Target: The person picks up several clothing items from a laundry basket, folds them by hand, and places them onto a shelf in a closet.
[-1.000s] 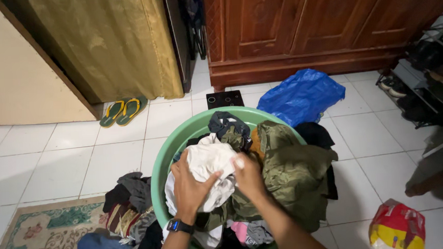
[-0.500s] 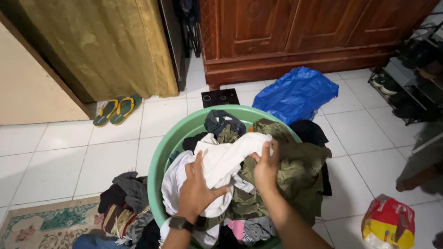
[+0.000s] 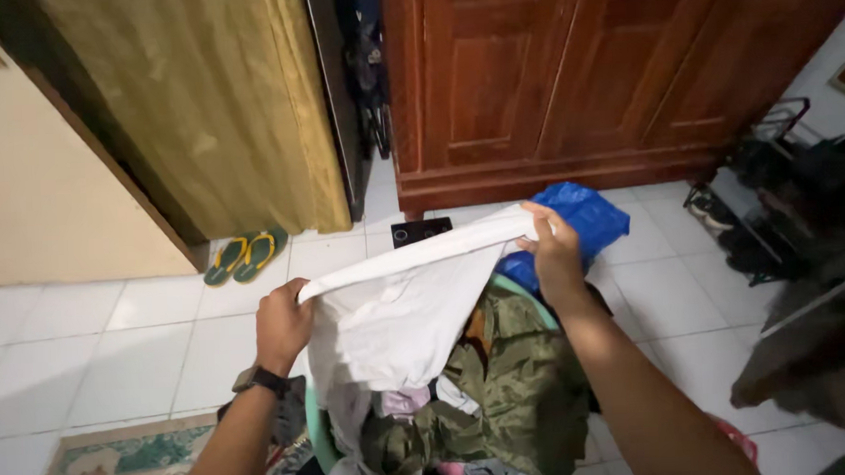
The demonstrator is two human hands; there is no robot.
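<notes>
A white garment (image 3: 397, 310) hangs stretched between my two hands above a green plastic basin (image 3: 315, 432) heaped with clothes. My left hand (image 3: 282, 324), with a dark watch on its wrist, grips the garment's left edge. My right hand (image 3: 553, 248) is raised higher and grips the right edge. Under the white cloth lies an olive green garment (image 3: 514, 385), with pinkish and grey pieces below it. The basin is mostly hidden by the clothes and my arms.
A blue plastic bag (image 3: 588, 211) lies behind the basin, before a brown wooden wardrobe (image 3: 567, 70). Green and yellow flip-flops (image 3: 246, 258) sit by an olive curtain (image 3: 217, 104). A patterned rug (image 3: 109, 465) lies lower left, and a shoe rack (image 3: 772, 203) stands right.
Both hands lifted the white garment out of the basin and pulled it apart, the right hand going up and right. The camera tilted upward.
</notes>
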